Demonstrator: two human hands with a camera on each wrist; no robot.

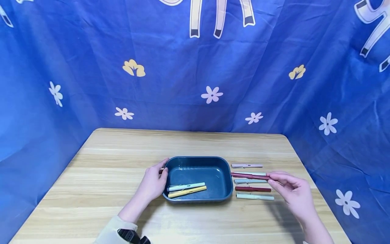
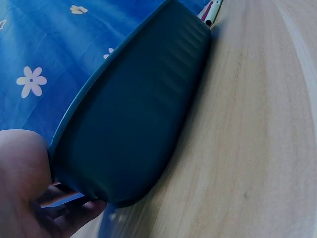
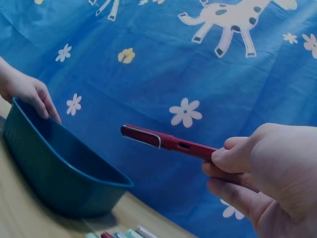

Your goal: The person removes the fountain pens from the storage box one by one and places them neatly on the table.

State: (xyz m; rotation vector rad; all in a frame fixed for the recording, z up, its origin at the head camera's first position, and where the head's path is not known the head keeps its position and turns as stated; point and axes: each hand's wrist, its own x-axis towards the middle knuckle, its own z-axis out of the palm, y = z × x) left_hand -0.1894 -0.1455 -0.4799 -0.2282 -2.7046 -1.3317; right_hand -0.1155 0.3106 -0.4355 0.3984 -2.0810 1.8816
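Observation:
My right hand (image 1: 294, 189) pinches a red pen (image 3: 171, 143) with a silver clip by one end. The pen is level above a row of pens, its clip end toward the dark teal box (image 1: 198, 173). At the box's left end my left hand (image 1: 154, 181) grips the rim, thumb over the edge and fingers outside. Inside the box, a pale mint pen (image 1: 186, 186) and a yellow pen (image 1: 186, 192) lie side by side near the front wall.
Right of the box, several capped pens lie roughly parallel: a lilac one (image 1: 248, 166) at the back, a dark red one (image 1: 253, 189) and a pale green one (image 1: 255, 197) in front. They rest on a wooden table (image 1: 128, 145). Blue patterned cloth (image 1: 170, 91) hangs around its back and sides.

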